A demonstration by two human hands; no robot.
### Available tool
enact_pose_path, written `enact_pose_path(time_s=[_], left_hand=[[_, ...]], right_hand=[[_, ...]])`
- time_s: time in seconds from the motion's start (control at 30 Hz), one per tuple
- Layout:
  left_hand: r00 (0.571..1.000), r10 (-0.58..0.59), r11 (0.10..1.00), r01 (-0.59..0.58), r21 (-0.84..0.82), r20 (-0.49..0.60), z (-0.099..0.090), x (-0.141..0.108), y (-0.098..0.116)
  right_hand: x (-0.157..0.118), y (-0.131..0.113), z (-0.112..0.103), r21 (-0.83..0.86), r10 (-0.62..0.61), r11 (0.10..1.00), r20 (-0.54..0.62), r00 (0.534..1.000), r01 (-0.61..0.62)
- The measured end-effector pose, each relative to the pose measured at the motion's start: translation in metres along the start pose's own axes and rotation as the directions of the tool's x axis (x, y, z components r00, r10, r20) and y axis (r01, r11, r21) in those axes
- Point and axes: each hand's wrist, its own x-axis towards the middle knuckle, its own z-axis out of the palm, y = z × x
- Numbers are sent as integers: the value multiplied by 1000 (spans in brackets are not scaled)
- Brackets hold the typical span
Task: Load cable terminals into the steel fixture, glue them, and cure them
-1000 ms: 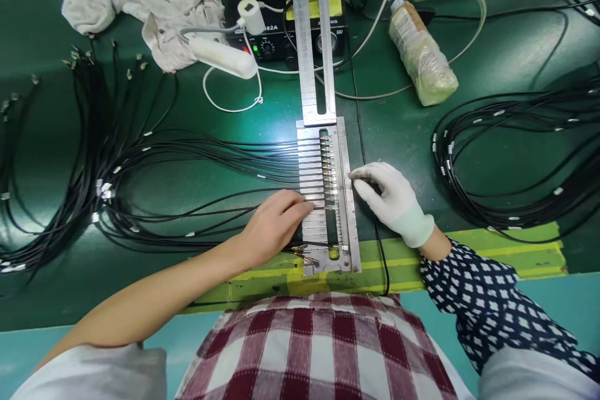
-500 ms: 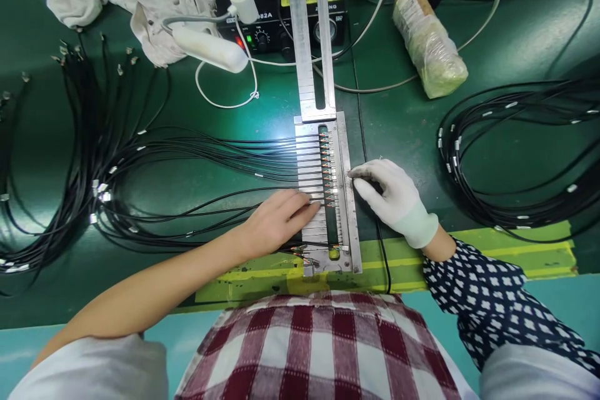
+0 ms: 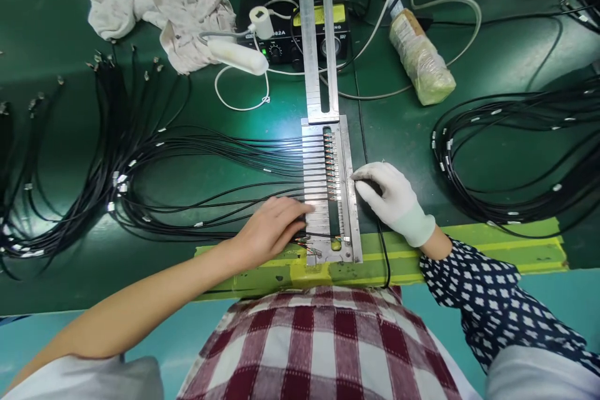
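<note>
A slotted metal fixture [image 3: 348, 200] lies lengthwise on the green bench, with several black cables [image 3: 234, 144] side by side in its upper grooves and their small connectors over the slot. My bare left hand [image 3: 274, 225] rests at the fixture's left edge, fingers bent together over the lower grooves; whatever they may hold is hidden. Gloved in white, my right hand [image 3: 391, 197] touches the right edge of the fixture with thumb and forefinger close together. Below my left fingers, a few cable ends with exposed coloured wires [image 3: 312, 250] lie on the fixture's bottom part.
A hinged slotted metal frame [image 3: 309, 56] extends up over a black control box [image 3: 281, 47]. White cloth [image 3: 187, 12] and a white lamp [image 3: 239, 56] are at the upper left. Right of the box lies a wrapped bottle [image 3: 422, 59]. Coiled black cables [image 3: 469, 200] lie at the right.
My left hand has moved slightly down and left, off the lowest seated cable. The whole view has shifted a little. My right hand stays at the fixture's edge. The red light on the box no longer shows.
</note>
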Motion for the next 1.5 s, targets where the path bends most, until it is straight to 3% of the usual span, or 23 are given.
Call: enact_pose_path(time_s=[0.13, 0.3, 0.4, 0.6, 0.77, 1.07, 1.23, 1.5], left_hand=[[986, -149, 968, 160, -195, 69, -1, -13, 13], [981, -162, 953, 127, -274, -108, -2, -11, 6], [989, -89, 979, 66, -193, -115, -8, -9, -4], [994, 20, 999, -25, 41, 110, -23, -2, -13], [975, 44, 970, -94, 223, 220, -30, 7, -10], [971, 208, 884, -239, 401, 120, -29, 12, -4], [964, 249, 833, -260, 488, 90, -25, 11, 3], [984, 180, 973, -177, 145, -4, -10, 5, -20]], right_hand=[[-3, -2, 1, -7, 14, 1000, -3, 1000, -14], [0, -1, 1, -2, 23, 1000, -4, 1000, -23], [1, -1, 1, -3, 24, 1000, -5, 1000, -24], [2, -1, 0, 5, 29, 1000, -7, 1000, -29], [3, 0, 1, 4, 30, 1000, -1, 1000, -30], [3, 1, 1, 14, 52, 999, -1, 999, -52], [3, 1, 1, 17, 57, 998, -3, 998, -57], [4, 0, -1, 24, 85, 996, 15, 996, -85]])
